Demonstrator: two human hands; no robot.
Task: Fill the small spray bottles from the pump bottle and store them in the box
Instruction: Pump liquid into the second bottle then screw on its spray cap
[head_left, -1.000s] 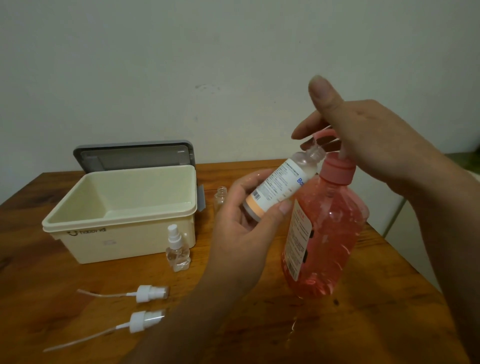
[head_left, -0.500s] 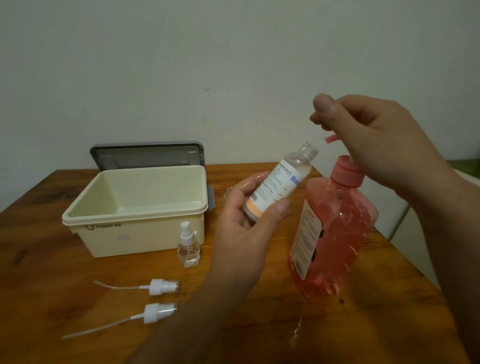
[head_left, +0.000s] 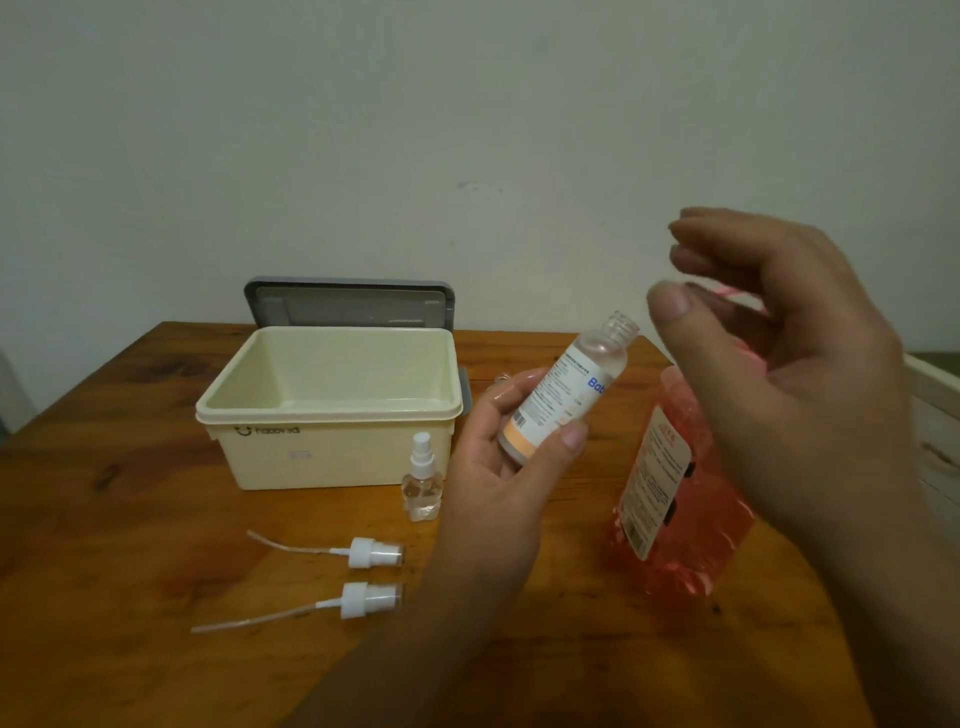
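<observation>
My left hand (head_left: 496, 501) grips a small clear bottle with a white label (head_left: 566, 400). The bottle is uncapped and tilted, its open neck pointing up toward the right. My right hand (head_left: 810, 374) hovers over the top of the pink pump bottle (head_left: 675, 512) with fingers loosely curled and blurred. The pink pump spout (head_left: 727, 293) shows behind those fingers. The cream box (head_left: 327, 415) stands open at the left with nothing visible inside. A tiny capped spray bottle (head_left: 422, 480) stands in front of the box.
Two loose white spray heads with dip tubes (head_left: 371, 552) (head_left: 363, 600) lie on the wooden table (head_left: 130, 571) near its front. The grey lid (head_left: 348, 304) leans behind the box against the wall. The table's right edge runs just past the pump bottle.
My right hand has come up off the pump head and its fingers have loosened. My left hand has drawn the small bottle's neck away from the spout, down and left.
</observation>
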